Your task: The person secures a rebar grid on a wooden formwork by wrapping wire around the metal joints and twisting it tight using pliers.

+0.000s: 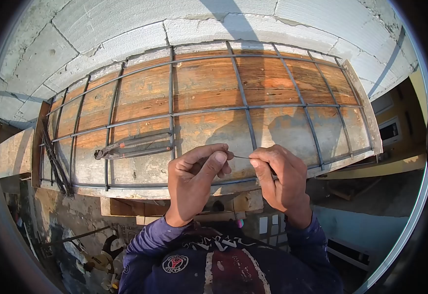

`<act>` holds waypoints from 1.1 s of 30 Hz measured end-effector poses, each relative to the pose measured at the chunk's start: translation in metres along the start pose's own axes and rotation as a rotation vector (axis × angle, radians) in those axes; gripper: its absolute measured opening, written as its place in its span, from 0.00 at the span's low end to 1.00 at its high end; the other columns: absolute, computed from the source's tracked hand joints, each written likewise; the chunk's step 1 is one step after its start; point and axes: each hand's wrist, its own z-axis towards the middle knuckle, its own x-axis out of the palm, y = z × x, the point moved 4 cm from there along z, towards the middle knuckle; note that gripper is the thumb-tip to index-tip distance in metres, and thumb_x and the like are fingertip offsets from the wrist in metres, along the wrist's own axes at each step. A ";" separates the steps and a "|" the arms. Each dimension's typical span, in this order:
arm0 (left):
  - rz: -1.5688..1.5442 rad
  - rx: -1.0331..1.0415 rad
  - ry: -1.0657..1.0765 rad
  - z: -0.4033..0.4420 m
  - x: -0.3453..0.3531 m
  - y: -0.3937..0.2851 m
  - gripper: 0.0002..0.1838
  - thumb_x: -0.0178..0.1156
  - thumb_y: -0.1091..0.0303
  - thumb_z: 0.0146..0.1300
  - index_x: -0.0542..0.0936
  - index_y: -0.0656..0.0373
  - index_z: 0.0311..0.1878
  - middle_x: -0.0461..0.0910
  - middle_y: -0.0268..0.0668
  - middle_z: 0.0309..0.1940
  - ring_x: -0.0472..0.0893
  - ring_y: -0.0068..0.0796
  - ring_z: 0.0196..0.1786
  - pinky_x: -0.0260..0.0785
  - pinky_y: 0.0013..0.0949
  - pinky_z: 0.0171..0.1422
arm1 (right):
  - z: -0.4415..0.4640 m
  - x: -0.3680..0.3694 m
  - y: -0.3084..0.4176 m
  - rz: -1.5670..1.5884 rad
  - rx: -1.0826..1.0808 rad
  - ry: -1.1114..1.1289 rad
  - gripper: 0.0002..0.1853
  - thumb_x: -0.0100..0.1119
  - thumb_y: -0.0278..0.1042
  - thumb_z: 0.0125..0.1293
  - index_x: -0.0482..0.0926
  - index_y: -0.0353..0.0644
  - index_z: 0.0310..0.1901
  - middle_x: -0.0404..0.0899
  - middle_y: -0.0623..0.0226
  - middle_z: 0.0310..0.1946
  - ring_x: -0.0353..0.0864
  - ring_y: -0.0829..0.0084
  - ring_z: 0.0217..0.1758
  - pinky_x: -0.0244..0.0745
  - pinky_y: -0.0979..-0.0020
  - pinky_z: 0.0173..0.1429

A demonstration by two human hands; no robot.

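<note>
A short thin wire (242, 157) spans the gap between my two hands, above the front part of the rebar grid. The fingers of my left hand (196, 179) are closed on its left end. Thumb and forefinger of my right hand (281, 179) pinch its right end. Below them lies the grid of steel bars (209, 112) over wooden boards (204, 81). Pincers (140, 145) with long handles rest on the boards left of my left hand, jaws pointing left. A bundle of dark wires (57, 161) lies across the grid's left end.
Pale block wall (125, 41) runs along the far side of the boards. Wooden edge boards (363, 105) close the right end. Under the near edge are timber pieces (130, 208). The ground lies far below, with debris and a rod (76, 236) at lower left.
</note>
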 end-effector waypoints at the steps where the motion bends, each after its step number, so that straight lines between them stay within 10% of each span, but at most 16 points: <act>1: -0.030 -0.007 -0.029 0.000 0.001 0.001 0.12 0.63 0.72 0.75 0.84 0.71 0.54 0.88 0.47 0.44 0.85 0.29 0.38 0.77 0.32 0.43 | -0.001 0.001 0.001 -0.025 -0.020 0.009 0.09 0.69 0.19 0.65 0.81 0.36 0.45 0.83 0.60 0.32 0.82 0.63 0.30 0.75 0.65 0.31; 15: -0.300 -0.245 -0.042 -0.002 -0.003 0.004 0.14 0.61 0.63 0.76 0.84 0.67 0.47 0.87 0.47 0.41 0.87 0.32 0.35 0.78 0.33 0.40 | -0.011 0.009 0.011 -0.150 -0.024 0.017 0.09 0.68 0.20 0.62 0.83 0.36 0.44 0.83 0.60 0.32 0.82 0.63 0.31 0.77 0.65 0.33; 33: -0.686 -0.293 0.175 -0.001 0.007 0.005 0.16 0.51 0.67 0.81 0.80 0.72 0.54 0.84 0.55 0.52 0.88 0.43 0.51 0.83 0.42 0.59 | -0.008 0.005 0.007 -0.053 0.122 0.019 0.08 0.66 0.21 0.63 0.83 0.40 0.44 0.80 0.63 0.27 0.80 0.62 0.28 0.75 0.62 0.32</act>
